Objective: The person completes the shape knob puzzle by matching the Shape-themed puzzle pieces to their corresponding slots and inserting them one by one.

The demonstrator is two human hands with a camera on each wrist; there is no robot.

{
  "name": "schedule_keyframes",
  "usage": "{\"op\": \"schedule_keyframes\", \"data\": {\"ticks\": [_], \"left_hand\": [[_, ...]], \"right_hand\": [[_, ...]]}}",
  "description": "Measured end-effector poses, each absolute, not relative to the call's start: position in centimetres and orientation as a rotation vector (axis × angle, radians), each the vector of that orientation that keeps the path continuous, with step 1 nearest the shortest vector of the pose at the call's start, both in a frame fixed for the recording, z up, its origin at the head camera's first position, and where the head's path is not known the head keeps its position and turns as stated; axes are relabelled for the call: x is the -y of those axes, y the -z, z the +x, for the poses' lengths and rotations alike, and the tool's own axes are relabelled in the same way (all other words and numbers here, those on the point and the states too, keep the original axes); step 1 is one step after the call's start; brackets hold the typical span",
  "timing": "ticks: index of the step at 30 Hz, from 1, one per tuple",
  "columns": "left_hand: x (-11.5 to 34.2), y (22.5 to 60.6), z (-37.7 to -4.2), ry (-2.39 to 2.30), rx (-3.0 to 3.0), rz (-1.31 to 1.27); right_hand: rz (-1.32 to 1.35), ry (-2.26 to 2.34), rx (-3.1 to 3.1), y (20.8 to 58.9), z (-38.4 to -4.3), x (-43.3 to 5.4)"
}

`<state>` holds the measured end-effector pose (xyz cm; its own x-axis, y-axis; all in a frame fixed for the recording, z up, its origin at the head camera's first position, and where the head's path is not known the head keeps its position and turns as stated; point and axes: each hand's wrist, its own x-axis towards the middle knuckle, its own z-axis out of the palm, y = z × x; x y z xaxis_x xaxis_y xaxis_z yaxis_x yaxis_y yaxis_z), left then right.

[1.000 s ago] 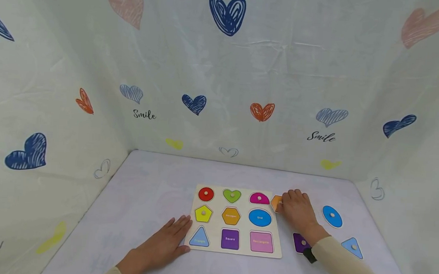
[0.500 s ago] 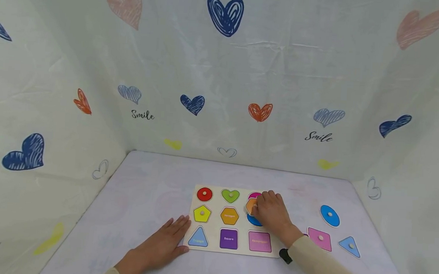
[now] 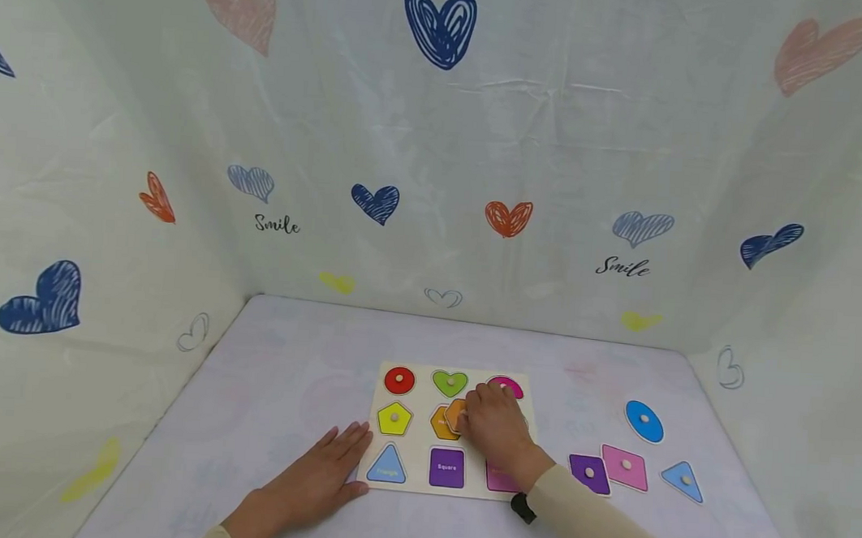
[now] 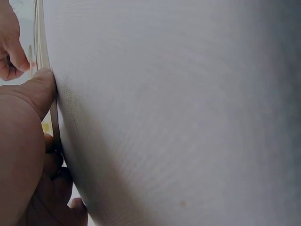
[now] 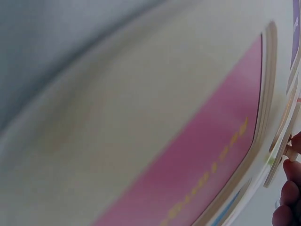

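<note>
The right hand [image 3: 499,427] pinches the orange hexagon piece [image 3: 456,415] by its knob, the piece jutting out just left of the fingertips. In the head view it overlaps the orange hexagon recess [image 3: 440,424] of the board [image 3: 419,471]; whether it touches the board is unclear.

The left hand [image 3: 321,474] lies flat with its fingers straight, at the board's left edge, thumb touching that edge.

Beyond the right hand, partly behind it, the magenta semicircle piece [image 3: 510,384] sits in the board. Left of that hand sit 3 more knobbed pieces: the green heart [image 3: 450,385], the red circle [image 3: 399,380] and the yellow pentagon [image 3: 394,418].

Below the right hand, the pink rectangle recess [image 3: 499,478] is partly covered; to its left come the purple square recess [image 3: 446,469] and the blue triangle recess [image 3: 387,465], nearest the left hand.

Right of the right hand, 4 loose pieces lie on the table [image 3: 309,360]: the blue oval [image 3: 644,421] farthest from the person, the purple square [image 3: 589,474] nearest that hand, the pink rectangle [image 3: 624,468] just beside it, and the blue triangle [image 3: 681,481] farthest right.
</note>
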<state>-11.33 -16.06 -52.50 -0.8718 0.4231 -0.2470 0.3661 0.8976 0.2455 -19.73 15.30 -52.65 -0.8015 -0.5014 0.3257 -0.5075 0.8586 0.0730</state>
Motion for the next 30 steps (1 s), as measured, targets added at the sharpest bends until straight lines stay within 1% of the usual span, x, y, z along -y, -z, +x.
{"op": "schedule_keyframes", "data": {"ticks": [13, 30], "left_hand": [[16.0, 52.2, -11.2, -0.29, -2.77, 0.583], [16.0, 52.3, -11.3, -0.291, -2.758, 0.586]], "right_hand": [[0.728, 0.073, 2.824, 52.9, -19.3, -13.0], [0.742, 0.131, 2.807, 53.3, -19.5, -12.7]]}}
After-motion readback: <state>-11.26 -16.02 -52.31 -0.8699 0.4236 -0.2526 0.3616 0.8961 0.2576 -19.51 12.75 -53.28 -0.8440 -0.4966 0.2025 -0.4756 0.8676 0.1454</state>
